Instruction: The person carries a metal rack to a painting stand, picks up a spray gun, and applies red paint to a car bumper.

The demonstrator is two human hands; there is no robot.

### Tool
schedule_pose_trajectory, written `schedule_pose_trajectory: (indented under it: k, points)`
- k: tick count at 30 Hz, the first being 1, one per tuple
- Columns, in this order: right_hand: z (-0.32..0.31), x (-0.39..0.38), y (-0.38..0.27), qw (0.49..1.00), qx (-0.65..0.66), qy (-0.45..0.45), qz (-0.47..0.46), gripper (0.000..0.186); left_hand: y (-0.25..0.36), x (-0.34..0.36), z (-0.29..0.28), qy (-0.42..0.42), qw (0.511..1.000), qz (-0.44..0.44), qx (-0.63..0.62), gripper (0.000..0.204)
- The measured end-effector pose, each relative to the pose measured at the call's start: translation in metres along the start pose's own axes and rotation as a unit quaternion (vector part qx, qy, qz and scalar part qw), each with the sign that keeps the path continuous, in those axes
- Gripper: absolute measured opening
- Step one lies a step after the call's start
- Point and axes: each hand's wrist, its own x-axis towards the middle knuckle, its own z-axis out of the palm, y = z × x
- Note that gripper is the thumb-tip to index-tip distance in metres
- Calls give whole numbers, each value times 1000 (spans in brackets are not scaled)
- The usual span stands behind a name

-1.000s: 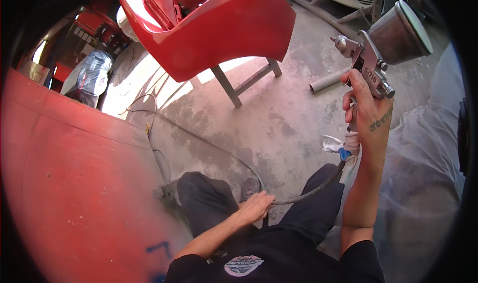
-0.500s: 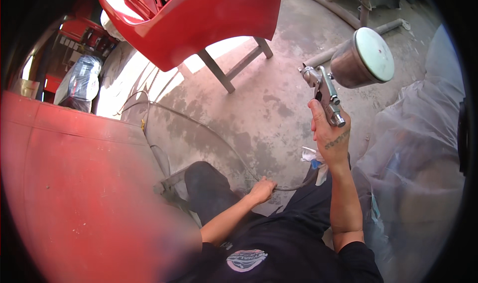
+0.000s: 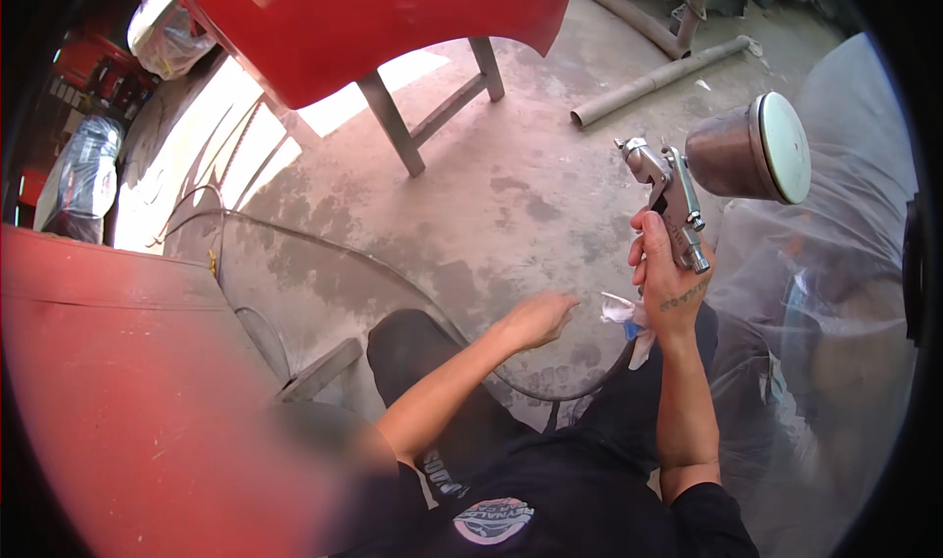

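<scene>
My right hand (image 3: 668,278) grips a silver spray gun (image 3: 668,204) by its handle, its metal cup (image 3: 727,160) with a pale lid sticking out to the right. A white cloth and blue fitting (image 3: 629,327) hang under that hand, where the dark air hose (image 3: 560,398) drops and loops low across my legs. My left hand (image 3: 545,317) is off the hose, fingers loosely bent and holding nothing, a little left of the cloth. Beyond them a glossy red body panel (image 3: 373,27) rests on a grey stand (image 3: 393,131).
A red painted surface (image 3: 118,381) fills the lower left. Translucent plastic sheeting (image 3: 815,293) covers the right side. A grey tube (image 3: 658,77) and metal frame (image 3: 693,8) lie at the back right. Plastic-wrapped items (image 3: 83,175) stand at the far left on the concrete floor (image 3: 491,224).
My left hand has let go of the hose and risen. My right hand with the gun went down and left, then slightly right. The red panel sits higher in the view.
</scene>
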Motion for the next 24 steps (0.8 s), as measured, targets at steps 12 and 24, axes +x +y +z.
schedule_pose_trajectory:
  k: [12, 24]
  points:
    - [119, -41, 26, 992, -83, 37, -86, 19, -43, 8, -48, 13, 954, 54, -296, 26]
    - [125, -19, 40, 983, -7, 171, -72, 31, -46, -19, -77, 3, 812, 62, -580, 32]
